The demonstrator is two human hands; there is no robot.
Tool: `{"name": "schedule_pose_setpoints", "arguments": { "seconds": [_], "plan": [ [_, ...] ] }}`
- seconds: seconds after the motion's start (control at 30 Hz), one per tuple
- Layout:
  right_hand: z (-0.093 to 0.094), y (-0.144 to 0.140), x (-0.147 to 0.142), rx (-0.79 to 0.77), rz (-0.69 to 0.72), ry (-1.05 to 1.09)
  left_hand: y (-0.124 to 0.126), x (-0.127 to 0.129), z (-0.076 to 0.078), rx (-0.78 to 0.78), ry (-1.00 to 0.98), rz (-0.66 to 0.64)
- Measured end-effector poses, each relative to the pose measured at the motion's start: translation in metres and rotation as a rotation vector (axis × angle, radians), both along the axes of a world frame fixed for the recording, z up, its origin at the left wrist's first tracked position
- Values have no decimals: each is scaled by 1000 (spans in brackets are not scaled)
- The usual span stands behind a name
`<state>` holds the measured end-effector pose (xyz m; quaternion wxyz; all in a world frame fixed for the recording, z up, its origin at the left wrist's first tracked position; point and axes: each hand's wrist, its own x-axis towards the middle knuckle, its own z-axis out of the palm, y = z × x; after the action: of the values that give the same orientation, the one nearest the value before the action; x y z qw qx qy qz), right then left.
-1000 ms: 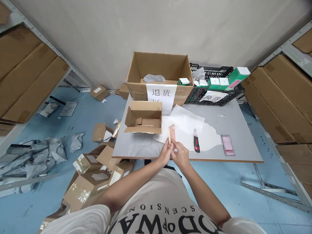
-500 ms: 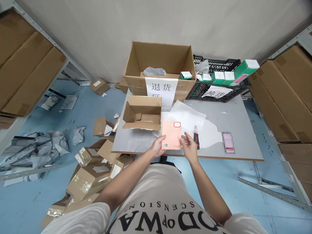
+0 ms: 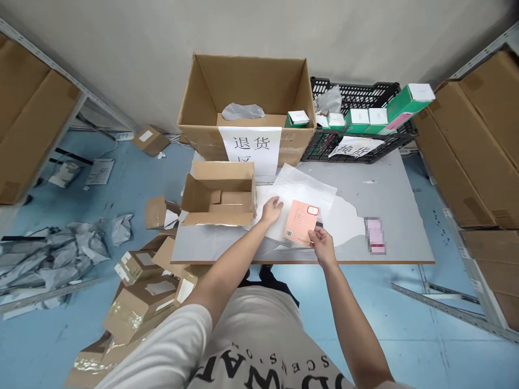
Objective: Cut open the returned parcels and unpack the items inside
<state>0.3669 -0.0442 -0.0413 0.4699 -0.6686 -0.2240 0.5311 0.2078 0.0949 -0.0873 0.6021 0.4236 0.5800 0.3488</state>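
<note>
Pink booklet (image 3: 300,222) now only in right hand (image 3: 323,246); left hand (image 3: 271,210) released it.

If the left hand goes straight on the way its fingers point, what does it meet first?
Probably the small open carton: the left hand rests on white paper, fingers pointing up-left toward the carton's near corner, though depth is unclear.

Salmon-pink booklet (image 3: 300,222) — white sheets (image 3: 305,190), brown carton (image 3: 219,193) — grey table (image 3: 389,189).
</note>
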Motion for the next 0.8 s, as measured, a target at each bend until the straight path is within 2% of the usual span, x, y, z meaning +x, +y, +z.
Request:
{"name": "schedule_pose_setpoints", "arguments": {
  "seconds": [0.07, 0.13, 0.27, 0.4, 0.5, 0.67, 0.8],
  "plan": [
    [-5, -2, 12, -12, -17, -3, 26, 12, -18, 92, 321, 2],
    [-8, -7, 21, -27, -24, -11, 44, 21, -33, 102, 544, -1],
    [-14, -20, 30, -67, -21, -28, 62, 32, -56, 40, 762, 37],
    [-19, -28, 36, -106, -10, 0, 69, 40, -70, 30, 807, 55],
    [-22, -29, 37, -125, 0, 12, 76, 44, -75, 22, 819, 90],
    [-26, -27, 34, -111, 14, 28, 85, 48, -76, -62, 758, 67],
    [-31, -28, 32, -111, 29, -12, 80, 44, -73, -78, 698, 53]
  ]
}}
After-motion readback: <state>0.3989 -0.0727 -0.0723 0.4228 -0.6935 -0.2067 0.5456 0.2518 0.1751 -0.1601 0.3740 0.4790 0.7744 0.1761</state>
